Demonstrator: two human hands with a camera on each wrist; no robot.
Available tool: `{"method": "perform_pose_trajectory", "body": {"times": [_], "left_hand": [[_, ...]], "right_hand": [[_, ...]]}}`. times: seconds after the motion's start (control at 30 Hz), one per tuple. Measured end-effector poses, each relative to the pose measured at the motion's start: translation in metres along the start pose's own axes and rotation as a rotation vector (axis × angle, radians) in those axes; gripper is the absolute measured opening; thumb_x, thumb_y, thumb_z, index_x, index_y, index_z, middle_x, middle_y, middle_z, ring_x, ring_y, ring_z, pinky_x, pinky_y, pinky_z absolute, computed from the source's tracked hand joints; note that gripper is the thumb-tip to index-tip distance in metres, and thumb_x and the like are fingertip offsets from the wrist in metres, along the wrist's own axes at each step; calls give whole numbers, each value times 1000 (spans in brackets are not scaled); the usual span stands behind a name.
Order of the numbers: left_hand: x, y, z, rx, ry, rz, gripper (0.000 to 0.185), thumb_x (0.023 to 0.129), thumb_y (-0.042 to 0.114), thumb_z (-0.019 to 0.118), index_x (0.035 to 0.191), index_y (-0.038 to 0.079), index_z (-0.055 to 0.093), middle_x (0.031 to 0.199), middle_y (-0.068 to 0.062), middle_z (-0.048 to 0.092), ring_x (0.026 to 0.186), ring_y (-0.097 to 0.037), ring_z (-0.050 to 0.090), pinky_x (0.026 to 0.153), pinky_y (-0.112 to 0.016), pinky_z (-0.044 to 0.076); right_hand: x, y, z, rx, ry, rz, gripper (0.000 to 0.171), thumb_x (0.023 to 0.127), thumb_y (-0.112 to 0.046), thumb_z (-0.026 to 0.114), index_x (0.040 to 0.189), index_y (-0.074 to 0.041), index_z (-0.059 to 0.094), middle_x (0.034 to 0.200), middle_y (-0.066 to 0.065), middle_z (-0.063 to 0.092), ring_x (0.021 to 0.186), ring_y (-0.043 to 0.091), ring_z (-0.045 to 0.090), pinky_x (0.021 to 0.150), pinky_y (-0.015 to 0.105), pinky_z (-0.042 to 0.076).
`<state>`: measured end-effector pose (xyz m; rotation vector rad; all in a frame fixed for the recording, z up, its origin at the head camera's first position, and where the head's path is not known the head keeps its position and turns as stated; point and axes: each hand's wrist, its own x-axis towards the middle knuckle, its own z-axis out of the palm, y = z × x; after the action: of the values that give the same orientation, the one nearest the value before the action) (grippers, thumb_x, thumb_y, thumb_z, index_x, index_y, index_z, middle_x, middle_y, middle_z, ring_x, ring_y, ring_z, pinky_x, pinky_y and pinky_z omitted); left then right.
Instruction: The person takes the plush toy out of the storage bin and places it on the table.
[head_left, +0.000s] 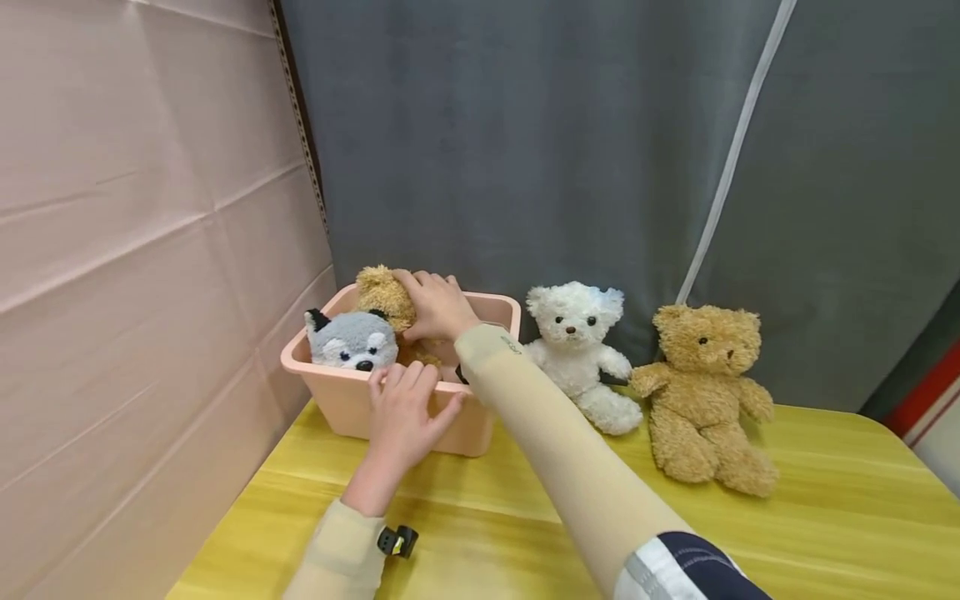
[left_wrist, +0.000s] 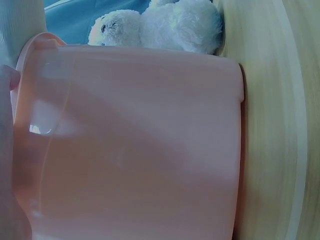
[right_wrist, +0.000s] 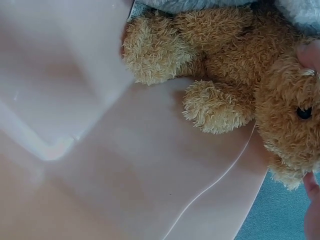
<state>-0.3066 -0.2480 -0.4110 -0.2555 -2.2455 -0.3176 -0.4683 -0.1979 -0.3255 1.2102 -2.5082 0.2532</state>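
**Brown bear being held in the pink bin**

Head view: the small brown bear is being held upright in the pink bin, beside the grey husky toy. The right hand, arm outstretched, is being curled round its head. The left hand is being rested on the bin's near rim, fingers relaxed.

Left wrist view: the bin's wall and a white bear are being shown.

Right wrist view: the bear's legs are being pressed against the bin's inside.

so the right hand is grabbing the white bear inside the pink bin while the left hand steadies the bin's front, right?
Not quite. The right hand grips a brown bear inside the pink bin, not a white one; the head and right wrist views show it. The white bear sits on the table beside the bin. The left hand does rest on the bin's front.
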Motion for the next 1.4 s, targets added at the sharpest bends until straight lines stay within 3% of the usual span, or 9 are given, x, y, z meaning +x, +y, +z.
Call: {"method": "perform_pose_trajectory", "body": {"times": [0.27, 0.5, 0.97, 1.17, 1.4], "left_hand": [[-6, 2, -1, 24, -63, -46, 39, 91, 57, 48, 88, 19, 54, 86, 3, 51, 88, -24, 45, 94, -54, 23], [1, 5, 1, 19, -50, -30, 41, 92, 59, 46, 86, 19, 49, 84, 4, 47, 88, -23, 44, 93, -53, 24], [8, 10, 7, 10, -59, -48, 38, 91, 55, 50, 83, 18, 48, 81, 3, 45, 85, -23, 42, 94, -51, 24], [9, 11, 12, -8, -64, -41, 40, 90, 56, 49, 84, 17, 49, 81, 3, 44, 85, -23, 42, 94, -50, 24], [11, 0, 14, -13, -35, -40, 41, 89, 56, 52, 83, 16, 48, 81, 3, 45, 86, -23, 41, 95, -52, 22]], "right_hand": [[-2, 5, -3, -12, -49, -48, 107, 69, -51, 82, 153, -26, 21, 138, 4, 47, 122, 24, 48, 100, 50, 34], [4, 12, -22, -81, 39, -103, 111, 66, -46, 86, 153, -29, 19, 129, 2, 52, 113, 22, 52, 93, 46, 36], [2, 23, -58, -244, 64, -191, 105, 68, -56, 82, 151, -26, 25, 131, 4, 49, 116, 23, 49, 93, 45, 35], [-3, 32, -82, -276, 97, -195, 104, 68, -55, 82, 150, -25, 25, 131, 5, 49, 117, 25, 49, 93, 46, 35], [-3, 37, -112, -294, 135, -170, 103, 69, -54, 81, 151, -24, 26, 131, 6, 48, 117, 25, 47, 95, 46, 33]]}}
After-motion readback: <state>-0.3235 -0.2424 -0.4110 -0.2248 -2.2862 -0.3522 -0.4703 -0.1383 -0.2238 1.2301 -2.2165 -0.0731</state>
